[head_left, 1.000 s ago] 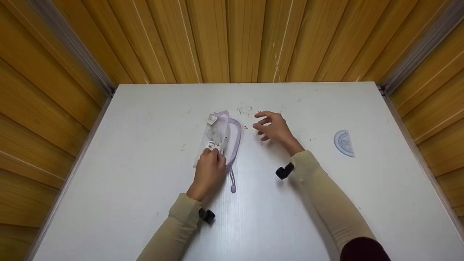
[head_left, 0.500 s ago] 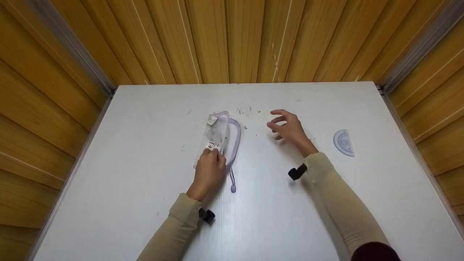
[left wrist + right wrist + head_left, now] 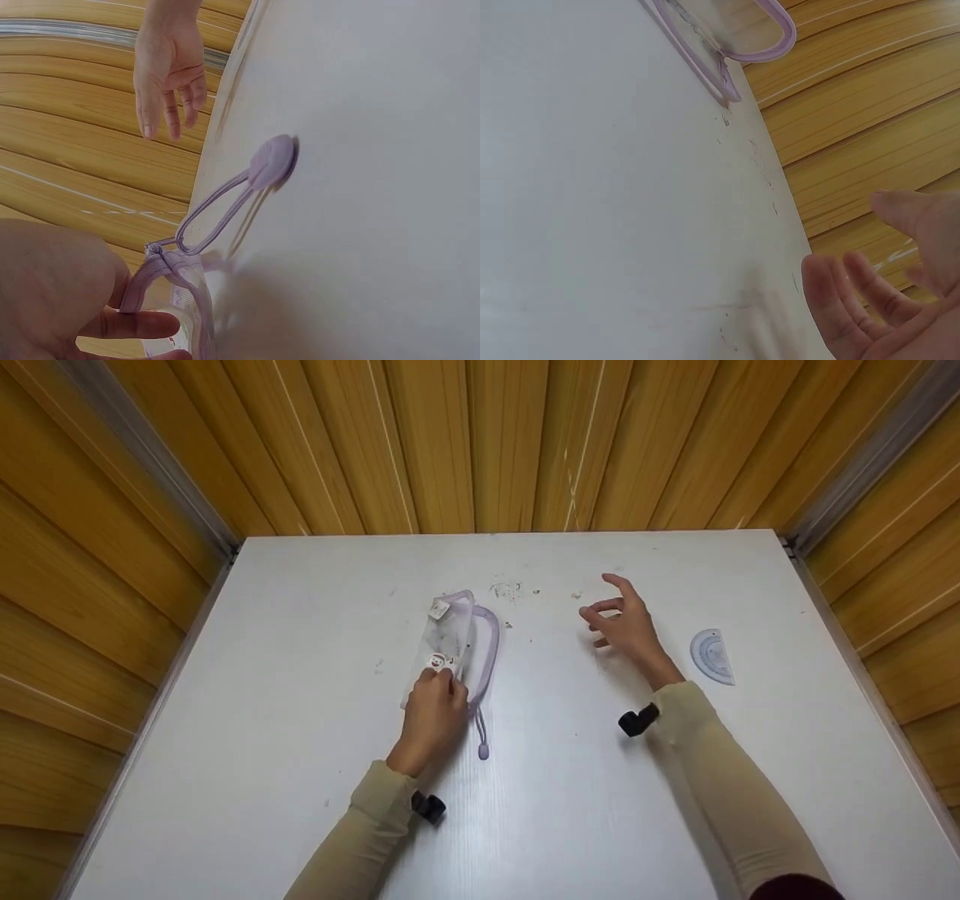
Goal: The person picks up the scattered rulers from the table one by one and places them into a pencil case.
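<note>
A see-through zip pouch (image 3: 447, 636) with lilac trim lies left of the table's middle, its mouth gaping. My left hand (image 3: 433, 716) grips its near end, covering that part. A lilac cord pull (image 3: 271, 161) hangs from the zip in the left wrist view, beside the fingers of the left hand (image 3: 67, 292). My right hand (image 3: 628, 622) hovers over the table between pouch and protractor, fingers loosely bent and holding nothing. Up close, the right hand (image 3: 889, 300) shows its fingers and thumb apart. A clear, half-round protractor (image 3: 712, 657) lies flat to its right.
The white table (image 3: 300, 780) ends at a wood-look panel wall (image 3: 502, 450) behind, with similar panels on both sides. Small dark marks (image 3: 506, 589) spot the surface beyond the pouch.
My right hand has moved away from the pouch, rightward toward the protractor, its index finger straightening out. The left hand and pouch have stayed in place.
</note>
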A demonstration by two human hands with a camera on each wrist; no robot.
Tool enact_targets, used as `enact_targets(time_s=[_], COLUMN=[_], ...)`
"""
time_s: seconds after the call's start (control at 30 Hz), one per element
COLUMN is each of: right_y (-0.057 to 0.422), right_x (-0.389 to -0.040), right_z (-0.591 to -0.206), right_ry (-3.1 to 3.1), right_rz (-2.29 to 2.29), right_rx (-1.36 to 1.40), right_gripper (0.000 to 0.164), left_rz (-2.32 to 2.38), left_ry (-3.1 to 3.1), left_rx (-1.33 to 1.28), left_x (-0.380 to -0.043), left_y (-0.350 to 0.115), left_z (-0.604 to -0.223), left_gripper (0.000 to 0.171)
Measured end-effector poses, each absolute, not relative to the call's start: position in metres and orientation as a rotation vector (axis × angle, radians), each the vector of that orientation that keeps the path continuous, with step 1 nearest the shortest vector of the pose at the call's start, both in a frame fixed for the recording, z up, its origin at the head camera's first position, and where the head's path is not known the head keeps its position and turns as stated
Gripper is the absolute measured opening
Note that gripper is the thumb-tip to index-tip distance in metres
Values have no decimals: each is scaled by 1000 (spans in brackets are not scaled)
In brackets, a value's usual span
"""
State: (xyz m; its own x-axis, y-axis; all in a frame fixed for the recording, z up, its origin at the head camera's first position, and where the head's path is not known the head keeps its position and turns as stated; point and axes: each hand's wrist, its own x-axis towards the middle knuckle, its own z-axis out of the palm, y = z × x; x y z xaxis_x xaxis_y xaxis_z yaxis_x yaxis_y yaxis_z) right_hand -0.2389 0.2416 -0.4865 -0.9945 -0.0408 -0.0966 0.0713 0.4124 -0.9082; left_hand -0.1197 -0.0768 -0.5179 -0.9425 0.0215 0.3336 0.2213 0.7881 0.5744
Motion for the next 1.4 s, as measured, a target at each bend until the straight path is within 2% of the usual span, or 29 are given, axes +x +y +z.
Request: enact_targets(time_s=[0.43,0.97,1.4], right_y=[285,324,345], right_x=[-226,-205,-196], right_z=[-486,-487,-489], right_ry=[2766,2777,2784], right_rz=[-1569,-1606,-1593], right_rx=[16,350,463], right_gripper=[81,81,81], left_rz=[-904,-896,-913], left_ry=[-2656,-2690,-2664], left_rx=[-207,-155,-200], left_x=[-119,-119,-119], left_y=[-78,-77,-77], left_z=[-518,-516,-518], left_gripper=[18,18,20])
